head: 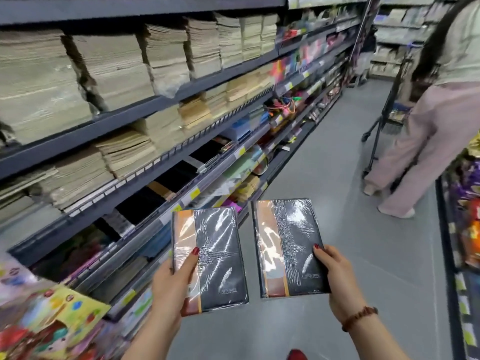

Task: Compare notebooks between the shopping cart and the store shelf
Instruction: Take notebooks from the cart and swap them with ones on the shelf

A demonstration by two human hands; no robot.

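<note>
Stationery aisle, store shelf [124,113] alongside. Left hand [171,284] pinches the left notebook [215,255] just off the shelf front; right hand [337,279] pinches the right notebook [293,245] farther out from the shelf. Both look stiff and light, with slippery shrink-wrap: grip the edges, thumb on cover.

Outstretched left hand [168,281] grips left notebook [220,258], right hand [337,279] right notebook [291,242].

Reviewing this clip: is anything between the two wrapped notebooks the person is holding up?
Nothing. In the head view, the left notebook and the right notebook are apart, and only bare grey floor shows through the gap between them.
</note>
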